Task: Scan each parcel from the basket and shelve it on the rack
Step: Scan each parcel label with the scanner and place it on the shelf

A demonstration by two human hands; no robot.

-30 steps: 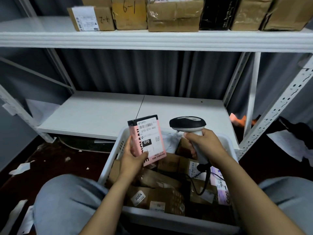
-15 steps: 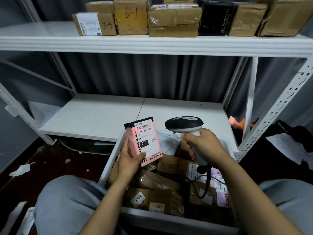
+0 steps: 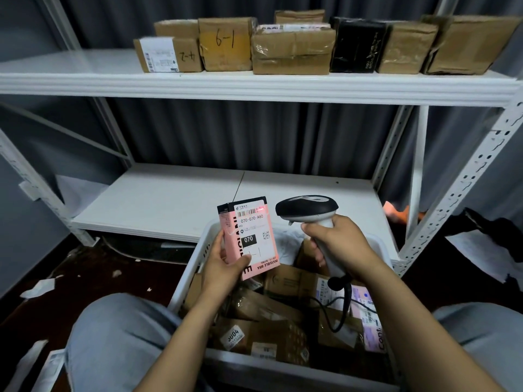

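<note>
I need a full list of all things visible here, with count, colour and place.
pink parcel: one, pink with white label, in left hand
scanner: one, black and white, in right hand
basket: one, white, under both hands
basket parcels: several, mostly brown, inside basket
shelf parcels: several, brown, one black, upper shelf
rack: one, white, behind basket
paper scraps: several, white, floor at left
left hand: holds pink parcel
right hand: grips scanner

1 pink parcel (image 3: 250,236), 1 scanner (image 3: 307,209), 1 basket (image 3: 283,373), 2 rack shelves (image 3: 169,199), approx. 9 pkgs (image 3: 291,55) up top
</note>
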